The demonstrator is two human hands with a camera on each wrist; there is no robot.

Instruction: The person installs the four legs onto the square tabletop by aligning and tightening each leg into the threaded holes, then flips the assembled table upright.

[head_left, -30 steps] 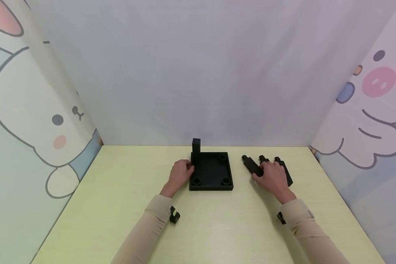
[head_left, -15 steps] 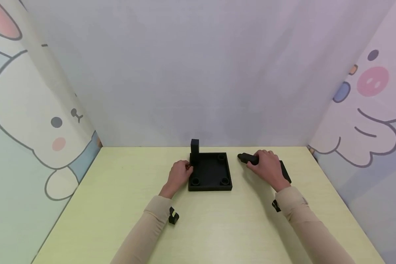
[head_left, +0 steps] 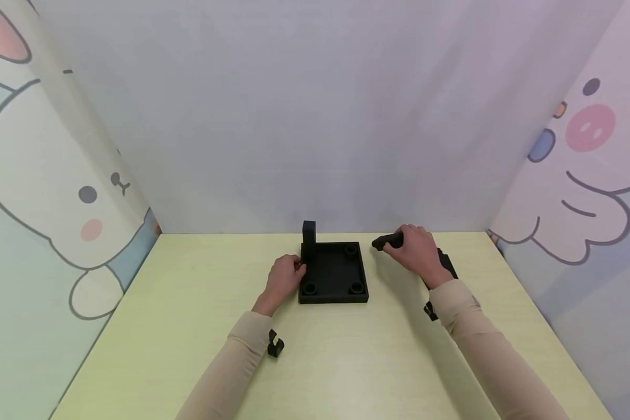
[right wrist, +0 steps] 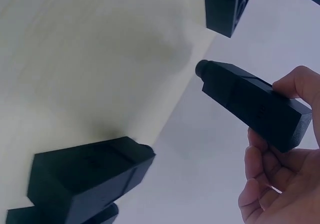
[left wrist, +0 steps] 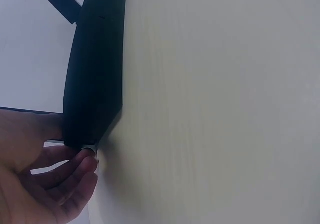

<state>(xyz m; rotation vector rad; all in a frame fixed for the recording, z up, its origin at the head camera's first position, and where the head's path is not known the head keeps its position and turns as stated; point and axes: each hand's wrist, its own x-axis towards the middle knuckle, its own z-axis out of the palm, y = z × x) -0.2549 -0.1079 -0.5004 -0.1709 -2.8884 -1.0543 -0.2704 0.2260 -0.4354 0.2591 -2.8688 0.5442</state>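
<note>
A black square tray-like base (head_left: 335, 269) with a raised rim lies on the table, round sockets showing in three corners. At its far left corner a black square post (head_left: 308, 234) stands upright. My left hand (head_left: 284, 277) grips the base's left rim, thumb on the wall and fingers curled at the edge. Up to the right of the base, my right hand (head_left: 419, 254) holds a black square leg (right wrist: 250, 101) between thumb and fingers. The leg is tilted, its narrow round peg pointing left toward the base, above the table.
Two similar black legs (right wrist: 95, 174) lie on the table below the right hand, partly hidden by the forearm in the head view. A pale curtain (head_left: 325, 116) closes off the table's back edge. Cartoon-printed panels (head_left: 577, 192) flank both sides.
My right hand has picked up one leg from the group on the right, lifted it and carried it leftward toward the base. The left hand has stayed at the base's rim.
</note>
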